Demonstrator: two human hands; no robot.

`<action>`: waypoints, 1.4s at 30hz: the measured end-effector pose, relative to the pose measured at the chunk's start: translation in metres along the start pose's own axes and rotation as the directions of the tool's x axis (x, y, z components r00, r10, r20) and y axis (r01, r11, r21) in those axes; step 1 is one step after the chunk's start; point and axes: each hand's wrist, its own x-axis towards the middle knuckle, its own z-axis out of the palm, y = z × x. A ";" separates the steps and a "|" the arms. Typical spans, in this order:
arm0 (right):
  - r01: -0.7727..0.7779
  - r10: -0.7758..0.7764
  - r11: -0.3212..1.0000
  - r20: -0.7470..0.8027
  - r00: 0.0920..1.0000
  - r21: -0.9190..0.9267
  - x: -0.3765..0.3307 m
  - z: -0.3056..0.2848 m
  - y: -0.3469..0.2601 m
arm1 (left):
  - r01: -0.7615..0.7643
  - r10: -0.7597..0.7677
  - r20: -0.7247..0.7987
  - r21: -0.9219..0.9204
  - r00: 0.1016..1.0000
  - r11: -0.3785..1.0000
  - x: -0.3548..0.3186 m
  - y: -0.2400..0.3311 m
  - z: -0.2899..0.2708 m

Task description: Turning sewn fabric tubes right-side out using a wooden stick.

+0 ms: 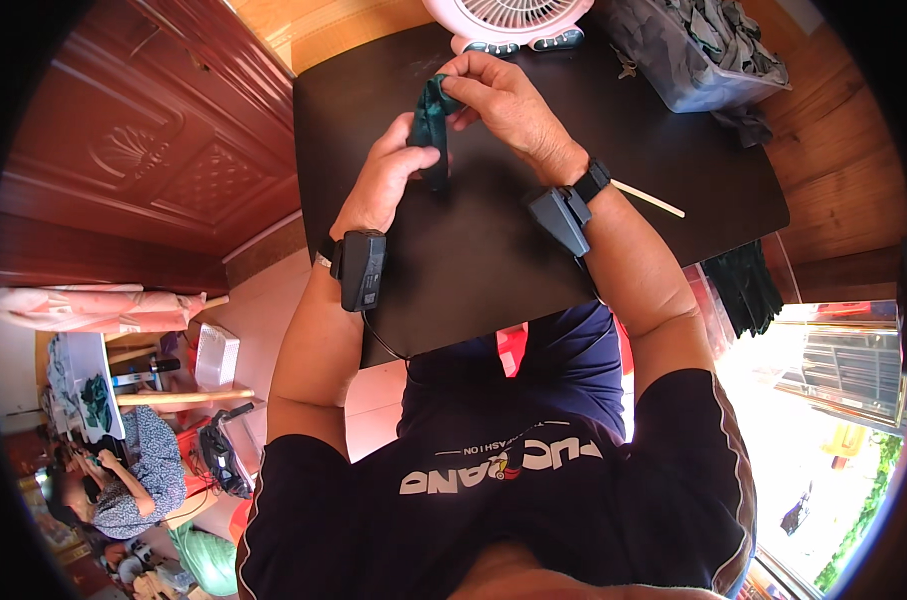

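Note:
A strip of dark green, shiny fabric is held up between my two hands, above the far part of a black tabletop. My left hand is closed on its lower part, the thumb lying across the cloth. With thumb and fingers, my right hand pinches the top end, where the strip folds over. The lower tip of the fabric hangs down past my left thumb. Parts of my right fingers are hidden behind the cloth.
A pink fan stands at the table's far edge. To its right, a clear plastic bin holds heaped fabric pieces. A pale stick lies near my right wrist. Dark green strips hang at the right edge. Another person sits far left.

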 end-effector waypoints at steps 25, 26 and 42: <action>0.179 -0.154 0.983 -0.355 0.922 0.038 0.002 0.001 0.003 | 0.089 -0.068 -0.170 0.118 0.983 0.989 0.001 0.014 -0.001; 0.155 -0.132 0.988 -0.394 0.909 0.025 0.004 -0.005 0.006 | 0.055 -0.044 -0.132 0.080 0.990 0.995 0.001 0.014 -0.002; 0.015 0.013 0.963 0.103 0.995 -0.268 -0.004 0.001 0.009 | -0.031 -0.160 -0.161 -0.794 0.974 0.607 0.007 -0.008 -0.037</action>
